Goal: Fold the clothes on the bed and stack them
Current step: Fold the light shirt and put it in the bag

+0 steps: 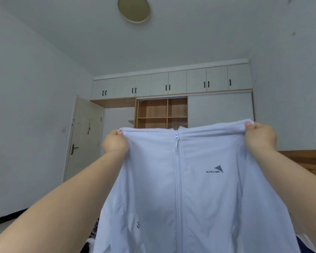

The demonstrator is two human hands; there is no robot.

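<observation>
Two hands raised | left hand grips jacket top-left corner | right hand grips top-right corner | jacket hangs zipped, in front of wardrobe

Bed hidden behind jacket; dark patterned cloth below

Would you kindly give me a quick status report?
Left hand and right hand gripping white zip jacket by top edge. Held up, zipped, unfolded. Nothing obstructing.
</observation>
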